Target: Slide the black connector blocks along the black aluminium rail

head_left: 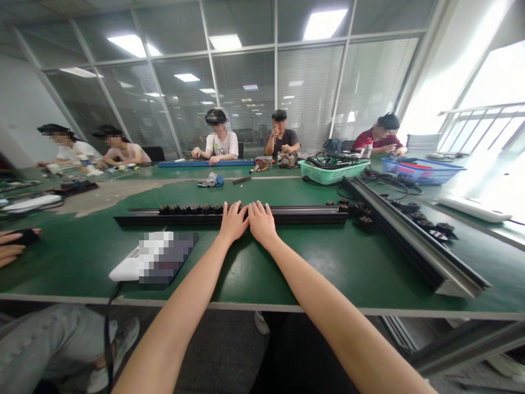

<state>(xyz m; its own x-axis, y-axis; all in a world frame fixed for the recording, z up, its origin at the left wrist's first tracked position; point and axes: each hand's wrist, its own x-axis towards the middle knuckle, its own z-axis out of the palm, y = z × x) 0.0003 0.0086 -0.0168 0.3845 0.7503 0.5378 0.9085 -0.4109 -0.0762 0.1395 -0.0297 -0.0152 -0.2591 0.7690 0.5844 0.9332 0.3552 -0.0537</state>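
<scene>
Both my hands rest side by side over the middle of a long black metal rail [303, 218] lying crosswise on the green table. My left hand [233, 223] has its fingers bent over the rail's top edge, just right of a row of several small black parts [191, 209] seated along the channel. My right hand [262, 223] grips the rail close beside it, the thumbs nearly touching. Whether a small part lies under the fingertips is hidden. A second black-and-silver rail [410, 235] lies slanted to the right, with loose black parts [365, 221] by its side.
A white device [127, 265] and a blurred-out dark item [180, 257] lie at near left. Farther back are a green basket [334, 172] of cables, a blue basket [422, 171] and grey-blue gloves [210, 180]. Several people sit around the table; another person's hand [12, 249] shows at left.
</scene>
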